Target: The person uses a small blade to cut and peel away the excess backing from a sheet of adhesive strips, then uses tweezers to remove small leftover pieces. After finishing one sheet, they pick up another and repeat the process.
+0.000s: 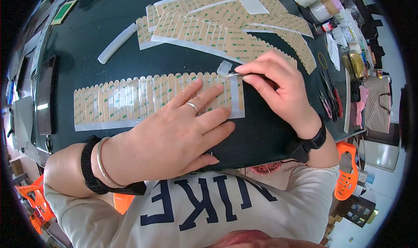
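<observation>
A sheet of narrow adhesive strips, tan backing with green print and rounded upper ends, lies flat on the dark table. My left hand rests palm down across its right half, fingers spread and pressing on the strips. My right hand pinches a slim metal tool that looks like tweezers, its tip over the sheet's upper right corner. Against that tip sits a small translucent piece; whether it is gripped, I cannot tell. A pale, bare band shows near the sheet's right end.
More tan adhesive sheets overlap at the back. Left of them lies a rolled translucent strip. Several hand tools and a yellow rubber band are on the right. A long black case lies along the left edge.
</observation>
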`<move>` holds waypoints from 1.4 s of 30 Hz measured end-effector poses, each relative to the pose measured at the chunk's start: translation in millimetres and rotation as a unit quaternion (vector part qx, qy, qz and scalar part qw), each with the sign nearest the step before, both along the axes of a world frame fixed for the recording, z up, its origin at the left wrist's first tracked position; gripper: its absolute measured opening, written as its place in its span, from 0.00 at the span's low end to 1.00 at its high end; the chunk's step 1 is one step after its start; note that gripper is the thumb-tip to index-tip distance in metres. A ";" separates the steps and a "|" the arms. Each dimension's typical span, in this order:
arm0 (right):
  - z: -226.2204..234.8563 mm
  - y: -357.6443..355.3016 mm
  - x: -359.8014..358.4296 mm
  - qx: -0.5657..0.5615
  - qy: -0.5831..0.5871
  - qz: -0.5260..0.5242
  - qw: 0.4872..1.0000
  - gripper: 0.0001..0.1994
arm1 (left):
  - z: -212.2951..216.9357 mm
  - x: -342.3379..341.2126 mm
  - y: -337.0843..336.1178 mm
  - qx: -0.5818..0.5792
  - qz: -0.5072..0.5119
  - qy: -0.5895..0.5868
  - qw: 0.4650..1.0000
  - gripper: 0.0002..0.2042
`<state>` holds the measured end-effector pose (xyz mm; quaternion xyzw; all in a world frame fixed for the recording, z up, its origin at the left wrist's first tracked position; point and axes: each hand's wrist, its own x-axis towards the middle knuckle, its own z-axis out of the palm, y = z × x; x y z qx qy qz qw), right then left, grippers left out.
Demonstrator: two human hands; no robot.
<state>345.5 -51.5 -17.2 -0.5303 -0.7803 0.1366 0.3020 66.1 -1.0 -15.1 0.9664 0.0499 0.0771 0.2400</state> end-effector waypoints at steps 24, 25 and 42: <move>14.0 1.1 33.8 -0.203 0.268 -0.073 0.939 0.12 | 2.4 1.1 4.6 0.043 -0.004 -0.017 0.999 0.29; 16.5 0.8 36.5 -0.245 0.303 -0.077 0.918 0.12 | 2.0 0.4 5.7 0.041 -0.002 -0.017 0.999 0.29; 17.2 1.4 25.5 -0.018 -0.111 0.110 0.988 0.07 | -1.2 0.3 8.1 0.048 0.002 -0.035 0.998 0.30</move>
